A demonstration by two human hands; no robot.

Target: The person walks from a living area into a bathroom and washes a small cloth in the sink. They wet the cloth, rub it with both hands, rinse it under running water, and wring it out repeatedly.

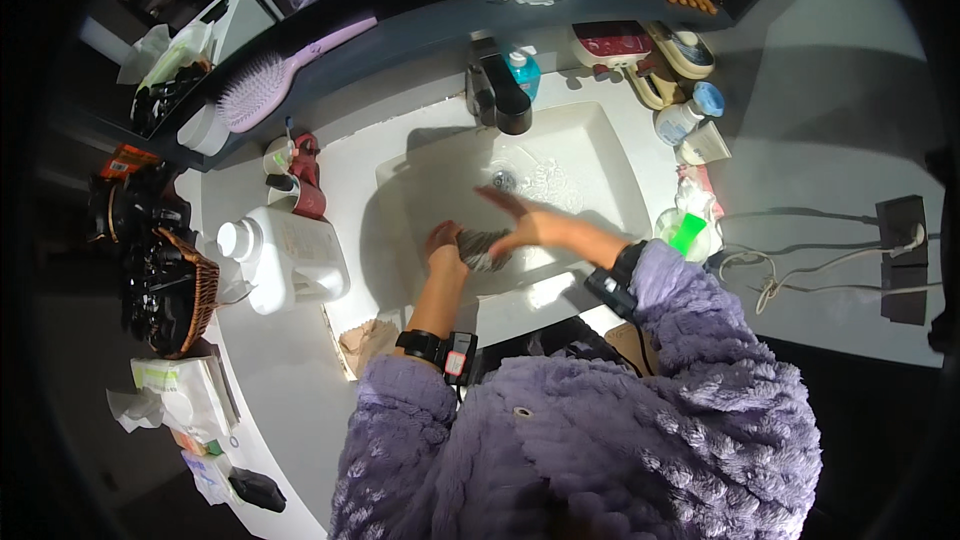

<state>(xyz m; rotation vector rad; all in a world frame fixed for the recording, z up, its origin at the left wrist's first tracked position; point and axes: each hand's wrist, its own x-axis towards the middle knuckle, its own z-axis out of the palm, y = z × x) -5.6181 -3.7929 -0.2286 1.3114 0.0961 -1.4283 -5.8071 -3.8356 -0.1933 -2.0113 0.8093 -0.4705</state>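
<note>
Over the white washbasin (615, 165), my left hand (444, 246) grips a wet-looking grey striped cloth (484, 249), possibly a sock. My right hand (529, 227) hovers just above it with fingers spread. Its thumb lies across the cloth's right side; whether it touches is unclear. Some blur softens the right fingertips. Shallow water ripples around the metal drain (504, 180). Behind the hands rises a black faucet (501, 90), with no clear stream visible from its spout.
A large white jug (289, 261) stands left of the basin, near cups (281, 191). Behind the faucet is a blue pump bottle (525, 75). Bottles and tubes (679, 124) line the right side; a pink hairbrush (262, 86) rests on the dark ledge. Cables (817, 266) hang at right.
</note>
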